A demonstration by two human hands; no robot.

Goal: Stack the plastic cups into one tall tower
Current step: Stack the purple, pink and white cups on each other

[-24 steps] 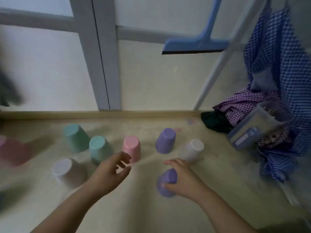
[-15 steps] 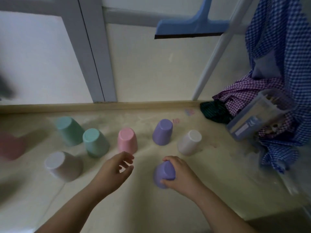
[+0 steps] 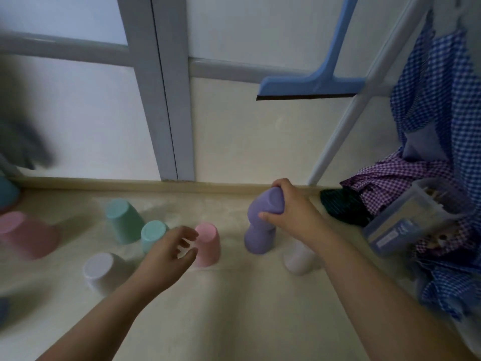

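Upside-down plastic cups stand on the beige floor. My right hand (image 3: 291,212) grips a purple cup (image 3: 266,204) and holds it on top of a second purple cup (image 3: 257,241). A white cup (image 3: 299,261) sits under my right wrist. My left hand (image 3: 169,254) hovers open, fingers spread, right in front of a pink cup (image 3: 208,243). Two mint green cups (image 3: 123,221) (image 3: 152,234) stand to its left, with a white cup (image 3: 100,270) nearer me and a blurred pink cup (image 3: 26,234) at the far left.
A sliding door frame (image 3: 166,100) and its floor rail (image 3: 130,182) close off the back. A blue squeegee (image 3: 309,87) hangs above. Checked clothes (image 3: 440,113) and a clear plastic box (image 3: 406,220) crowd the right side. A teal cup (image 3: 6,191) sits at the left edge.
My right hand lifted the near purple cup off the floor and carried it away from me onto the far purple cup. My left hand moved closer to the pink cup.
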